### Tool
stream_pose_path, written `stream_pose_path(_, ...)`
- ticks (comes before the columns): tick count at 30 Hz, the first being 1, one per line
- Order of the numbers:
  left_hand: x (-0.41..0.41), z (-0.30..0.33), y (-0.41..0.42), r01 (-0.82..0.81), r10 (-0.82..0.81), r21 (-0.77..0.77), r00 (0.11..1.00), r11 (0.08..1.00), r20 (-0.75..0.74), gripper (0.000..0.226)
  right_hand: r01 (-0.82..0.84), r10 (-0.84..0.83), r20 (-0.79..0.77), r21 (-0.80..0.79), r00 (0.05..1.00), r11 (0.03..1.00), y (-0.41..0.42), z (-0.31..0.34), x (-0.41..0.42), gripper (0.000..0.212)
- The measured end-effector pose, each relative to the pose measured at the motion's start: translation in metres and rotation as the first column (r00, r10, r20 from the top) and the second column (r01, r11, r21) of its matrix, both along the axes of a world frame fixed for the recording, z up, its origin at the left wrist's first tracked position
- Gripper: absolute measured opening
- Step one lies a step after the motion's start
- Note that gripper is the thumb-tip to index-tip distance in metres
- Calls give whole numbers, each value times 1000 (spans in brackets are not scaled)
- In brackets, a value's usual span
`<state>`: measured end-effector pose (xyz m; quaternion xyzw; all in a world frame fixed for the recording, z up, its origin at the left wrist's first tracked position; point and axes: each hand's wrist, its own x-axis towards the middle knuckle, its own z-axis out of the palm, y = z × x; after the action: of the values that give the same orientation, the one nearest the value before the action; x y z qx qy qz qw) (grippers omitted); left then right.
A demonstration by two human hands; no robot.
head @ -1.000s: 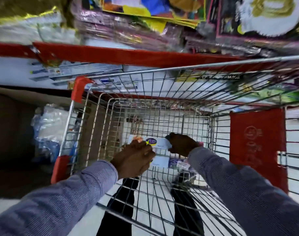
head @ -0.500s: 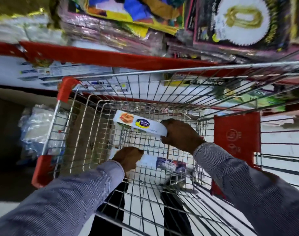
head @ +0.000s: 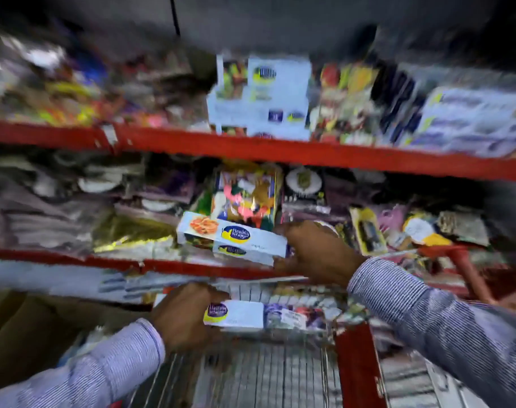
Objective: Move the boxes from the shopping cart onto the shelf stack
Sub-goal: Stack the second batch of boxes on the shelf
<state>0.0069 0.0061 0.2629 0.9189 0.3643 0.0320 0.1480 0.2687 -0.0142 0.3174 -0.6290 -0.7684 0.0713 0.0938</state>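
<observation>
My right hand grips the right end of a long white-and-blue box, held in front of the middle red shelf. My left hand holds a second box of the same kind lower down, above the wire shopping cart. A stack of matching white boxes stands on the upper red shelf. The whole view is motion-blurred.
Both shelves are packed with colourful party packets and bagged goods. The cart's red corner and red handle lie at the lower right. A brown carton sits at the lower left.
The view has swung up from the cart to the shelves. Both hands have risen out of the cart, each carrying a box; the right one is higher, at the middle shelf.
</observation>
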Motion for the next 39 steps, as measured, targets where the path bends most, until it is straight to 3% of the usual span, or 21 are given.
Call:
stream_pose_path(2, 2, 45, 8, 12, -19, 96, 996, 995, 83, 50, -1, -1, 26, 67, 1000, 998, 7, 43, 3, 50)
stream_pose_path(5, 8, 110, 17, 18, -16, -11, 991, 1000, 129, 56, 11, -21, 63, 162, 998, 987, 12, 110, 9, 46)
stream_pose_path(9, 20, 167, 45, -17, 8, 69, 992, 997, 127, 61, -39, 14, 94, 267, 995, 963, 22, 178, 19, 37)
stream_pose_path(13, 35, 223, 67, -35, 18, 69, 972, 997, 235, 62, -6, -45, 138, 345, 989, 939, 45, 217, 37, 32)
stream_pose_path(18, 55, 266, 92, -34, 8, 94, 963, 995, 271, 51, 71, -119, 102, 384, 988, 921, 87, 237, 65, 26)
stream_pose_path(28, 83, 274, 147, -49, 16, 133, 971, 990, 239, 54, 171, -194, 109, 191, 975, 967, 165, 212, 79, 35)
stream_pose_path(39, 99, 262, 177, -45, 26, 66, 964, 997, 263, 50, 258, -255, -47, 287, 966, 923, 184, 199, 89, 36)
